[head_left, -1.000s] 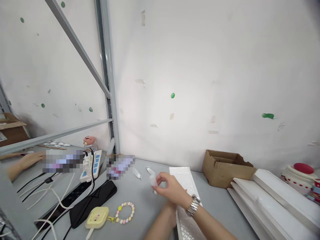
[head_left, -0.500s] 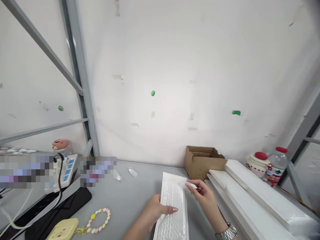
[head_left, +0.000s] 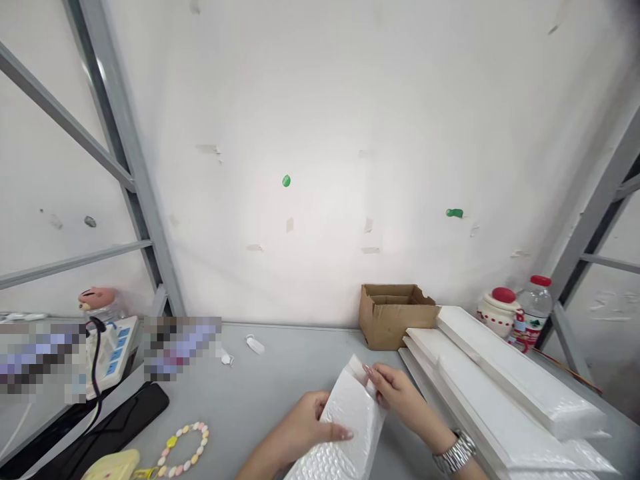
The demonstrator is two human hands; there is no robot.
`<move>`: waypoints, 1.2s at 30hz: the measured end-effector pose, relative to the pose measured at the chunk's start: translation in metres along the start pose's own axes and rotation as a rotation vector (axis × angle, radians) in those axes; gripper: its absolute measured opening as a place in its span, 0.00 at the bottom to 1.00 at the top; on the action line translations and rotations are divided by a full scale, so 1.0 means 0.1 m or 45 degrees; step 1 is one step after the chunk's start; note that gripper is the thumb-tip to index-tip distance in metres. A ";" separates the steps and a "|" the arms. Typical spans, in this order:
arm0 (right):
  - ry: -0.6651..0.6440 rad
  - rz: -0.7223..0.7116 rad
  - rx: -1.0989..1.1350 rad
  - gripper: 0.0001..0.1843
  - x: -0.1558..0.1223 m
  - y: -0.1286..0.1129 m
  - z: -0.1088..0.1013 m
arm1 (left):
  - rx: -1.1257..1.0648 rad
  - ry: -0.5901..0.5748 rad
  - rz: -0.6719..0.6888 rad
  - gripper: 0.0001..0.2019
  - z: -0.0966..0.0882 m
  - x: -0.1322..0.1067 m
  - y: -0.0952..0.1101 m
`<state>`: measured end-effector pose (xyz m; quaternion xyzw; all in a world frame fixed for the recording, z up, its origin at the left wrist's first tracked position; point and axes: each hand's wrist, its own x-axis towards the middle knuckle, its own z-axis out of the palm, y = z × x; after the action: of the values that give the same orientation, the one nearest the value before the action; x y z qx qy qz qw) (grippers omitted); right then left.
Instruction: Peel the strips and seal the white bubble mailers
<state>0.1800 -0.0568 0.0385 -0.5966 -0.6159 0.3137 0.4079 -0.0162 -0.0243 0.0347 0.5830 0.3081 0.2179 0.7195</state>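
Note:
A white bubble mailer [head_left: 345,417] is held above the grey table, tilted, with its top end pointing away from me. My left hand [head_left: 315,423] grips its left side, thumb lying across the front face and the fingers behind. My right hand [head_left: 393,390], with a metal watch on the wrist, pinches the mailer's upper right edge near the flap [head_left: 357,368]. The fingertips of that hand are bunched together at the edge. What is inside the mailer, if anything, is hidden.
Stacks of white mailers [head_left: 500,393] lie at the right, beside an open cardboard box [head_left: 397,327]. Behind them stand a lidded jar [head_left: 497,315] and a red-capped bottle [head_left: 535,303]. At left are a black phone [head_left: 125,417], a beaded bracelet [head_left: 204,437] and a power strip [head_left: 117,353].
The mailer has tilted clockwise, its flap end now folded or bent over. My right hand has moved slightly down onto its edge. The camera view has shifted a little.

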 end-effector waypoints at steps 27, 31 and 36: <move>0.329 0.160 0.470 0.21 0.07 0.16 0.27 | -0.212 0.371 0.157 0.28 0.01 0.18 -0.18; 0.285 0.116 0.337 0.27 0.06 0.13 0.27 | -0.202 0.379 0.144 0.29 0.03 0.15 -0.14; 0.174 -0.022 0.050 0.30 0.06 0.22 0.34 | -0.171 0.406 0.155 0.29 0.00 0.18 -0.19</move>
<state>0.1614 -0.0459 0.0040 -0.6032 -0.5855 0.2807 0.4632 -0.0036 -0.0165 0.0126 0.5092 0.3671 0.3707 0.6845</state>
